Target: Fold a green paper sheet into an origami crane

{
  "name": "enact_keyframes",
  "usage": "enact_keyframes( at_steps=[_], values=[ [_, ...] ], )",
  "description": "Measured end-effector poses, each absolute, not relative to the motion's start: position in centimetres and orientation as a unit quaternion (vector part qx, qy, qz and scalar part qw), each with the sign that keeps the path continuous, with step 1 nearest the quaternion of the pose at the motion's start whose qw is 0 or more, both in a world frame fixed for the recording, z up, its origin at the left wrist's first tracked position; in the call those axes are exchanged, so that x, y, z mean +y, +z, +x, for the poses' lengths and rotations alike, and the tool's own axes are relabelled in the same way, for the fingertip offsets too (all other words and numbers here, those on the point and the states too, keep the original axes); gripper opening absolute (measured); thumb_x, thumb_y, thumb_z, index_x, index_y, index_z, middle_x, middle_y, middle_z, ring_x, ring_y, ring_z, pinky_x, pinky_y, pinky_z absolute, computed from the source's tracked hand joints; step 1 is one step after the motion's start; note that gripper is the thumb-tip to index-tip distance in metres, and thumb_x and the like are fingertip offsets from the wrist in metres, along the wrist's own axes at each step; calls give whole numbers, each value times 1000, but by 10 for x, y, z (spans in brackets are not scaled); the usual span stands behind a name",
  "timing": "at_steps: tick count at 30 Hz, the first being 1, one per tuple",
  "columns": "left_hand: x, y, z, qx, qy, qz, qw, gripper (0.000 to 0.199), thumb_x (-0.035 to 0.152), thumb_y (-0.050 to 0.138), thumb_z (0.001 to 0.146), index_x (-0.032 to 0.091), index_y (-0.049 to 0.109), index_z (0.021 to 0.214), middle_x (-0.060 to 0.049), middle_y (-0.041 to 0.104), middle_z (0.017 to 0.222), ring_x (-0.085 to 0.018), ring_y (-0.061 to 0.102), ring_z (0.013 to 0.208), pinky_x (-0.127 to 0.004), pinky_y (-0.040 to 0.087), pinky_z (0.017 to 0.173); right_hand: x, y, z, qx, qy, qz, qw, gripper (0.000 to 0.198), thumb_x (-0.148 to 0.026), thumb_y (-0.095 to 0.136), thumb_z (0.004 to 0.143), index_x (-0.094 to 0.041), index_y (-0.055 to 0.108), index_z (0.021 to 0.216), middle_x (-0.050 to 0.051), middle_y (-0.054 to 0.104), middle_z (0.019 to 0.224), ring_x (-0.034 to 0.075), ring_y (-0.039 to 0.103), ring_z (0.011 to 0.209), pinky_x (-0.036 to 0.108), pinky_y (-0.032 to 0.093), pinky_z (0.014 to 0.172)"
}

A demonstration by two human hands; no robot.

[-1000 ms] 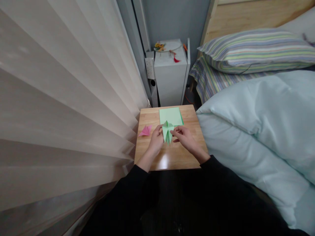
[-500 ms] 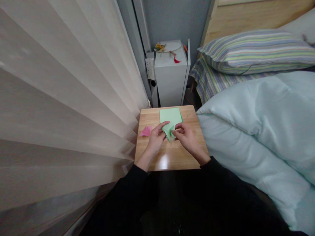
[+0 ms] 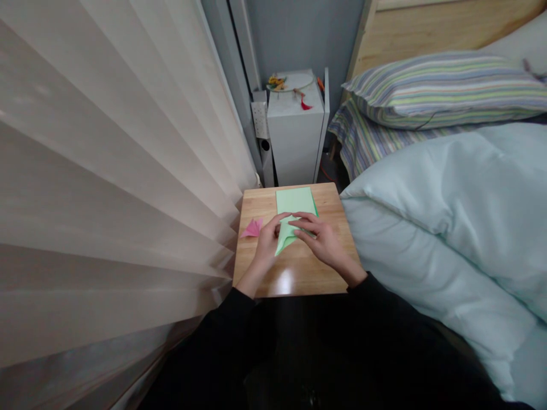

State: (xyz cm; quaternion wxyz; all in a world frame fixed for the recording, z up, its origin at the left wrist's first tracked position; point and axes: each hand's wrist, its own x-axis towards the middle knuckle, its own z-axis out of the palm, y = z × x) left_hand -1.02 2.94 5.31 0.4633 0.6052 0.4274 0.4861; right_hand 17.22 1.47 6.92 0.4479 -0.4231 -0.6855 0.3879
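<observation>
One pink folded paper: lies near the left edge of your wooden table.
Left hand: your thumb and fingers are clamped on the left side of the green folded paper.
Green folded paper: between your hands, one point slanting down toward you.
Green sheets: flat on the table, beyond your fingers.
Right hand: your fingers lie across the green folded paper; whether they pinch it, one cannot tell.
</observation>
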Motion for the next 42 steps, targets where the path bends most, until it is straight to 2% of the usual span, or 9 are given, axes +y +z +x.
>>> enact_keyframes(
  at_steps=[4, 8, 13, 19, 25, 28, 32, 37, 42],
  values=[
    [27, 58, -6, 425, 493, 570, 502, 53, 32, 88, 74, 18, 71, 122, -12, 76, 117, -21, 73, 88, -33, 60, 77, 18, 64, 175, -666, 387, -448, 455, 22, -30, 68, 95, -27, 82, 112, 12, 67, 136, 29, 63, 128, 44, 57, 97],
    [25, 64, -4, 418, 504, 561, 507, 42, 34, 90, 70, 19, 76, 107, -9, 76, 112, -24, 72, 97, -37, 61, 84, 20, 64, 177, -650, 356, -465, 484, 18, -28, 73, 92, -26, 84, 106, 11, 73, 122, 27, 68, 117, 45, 54, 102],
    [25, 69, -10, 416, 513, 560, 500, 29, 22, 86, 69, 19, 79, 98, -7, 79, 102, -25, 71, 100, -38, 55, 93, 19, 67, 177, -663, 352, -448, 485, 20, -27, 75, 92, -28, 83, 109, 9, 75, 121, 27, 70, 115, 45, 53, 103],
    [28, 67, -11, 387, 516, 411, 644, 26, 17, 66, 71, 17, 82, 91, -7, 79, 90, -20, 70, 84, -31, 54, 78, 20, 67, 180, -667, 332, -440, 501, 15, -28, 70, 95, -27, 84, 99, 8, 79, 115, 26, 73, 110, 44, 56, 98],
    [26, 73, -12, 334, 487, 379, 713, 26, 26, 77, 77, 15, 83, 99, -13, 80, 104, -23, 72, 95, -33, 56, 86, 22, 69, 183, -645, 339, -443, 523, 11, -30, 73, 92, -24, 81, 89, 7, 81, 101, 25, 74, 100, 41, 57, 90],
    [26, 69, -10, 352, 486, 403, 691, 34, 38, 86, 75, 17, 82, 101, -11, 80, 104, -24, 73, 97, -38, 56, 92, 23, 68, 182, -617, 350, -465, 530, 11, -32, 76, 89, -23, 79, 83, 7, 81, 94, 25, 74, 93, 38, 56, 83],
    [29, 61, -8, 426, 467, 468, 618, 38, 41, 93, 67, 17, 83, 95, -9, 81, 96, -22, 73, 89, -39, 57, 90, 23, 66, 182, -594, 353, -501, 520, 14, -36, 78, 86, -22, 77, 82, 6, 80, 89, 25, 73, 86, 37, 55, 75],
    [30, 61, -8, 473, 482, 462, 575, 36, 46, 92, 67, 16, 82, 85, -10, 81, 90, -23, 74, 83, -44, 60, 88, 25, 67, 185, -593, 336, -508, 527, 14, -36, 76, 86, -22, 76, 82, 8, 79, 95, 27, 73, 95, 41, 57, 82],
    [31, 67, -9, 487, 497, 494, 521, 23, 38, 89, 70, 18, 81, 77, -10, 80, 86, -24, 73, 84, -42, 60, 86, 24, 69, 186, -587, 347, -503, 531, 14, -36, 78, 84, -22, 77, 84, 9, 80, 100, 28, 73, 100, 42, 58, 85]
  ],
)
